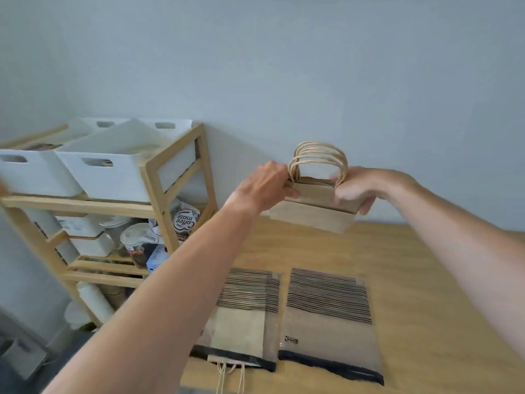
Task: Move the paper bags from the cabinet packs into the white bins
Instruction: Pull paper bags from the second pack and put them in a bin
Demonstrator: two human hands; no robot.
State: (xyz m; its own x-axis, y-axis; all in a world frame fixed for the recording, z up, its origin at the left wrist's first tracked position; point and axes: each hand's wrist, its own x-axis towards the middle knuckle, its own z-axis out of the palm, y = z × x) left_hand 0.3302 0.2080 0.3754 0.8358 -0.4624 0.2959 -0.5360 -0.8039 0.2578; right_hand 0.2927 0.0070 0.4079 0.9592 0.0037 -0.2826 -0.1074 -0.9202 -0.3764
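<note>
A small stack of flat brown paper bags (315,207) with twisted paper handles hangs in the air above the wooden counter (426,280). My left hand (265,186) grips the stack's left top edge and my right hand (363,187) grips its right top edge. Two clear plastic packs of paper bags lie flat on the counter below: the left pack (244,317) with handles sticking out of its near end, and the right pack (329,317). Two white bins (113,177) (31,177) stand side by side on top of a wooden shelf unit at the left.
The wooden shelf unit (176,200) stands left of the counter, its lower shelves holding tins, a Coffee mate bag (184,220) and small white boxes (85,231). A grey wall runs behind everything. Paper rolls (93,302) lie on the bottom shelf.
</note>
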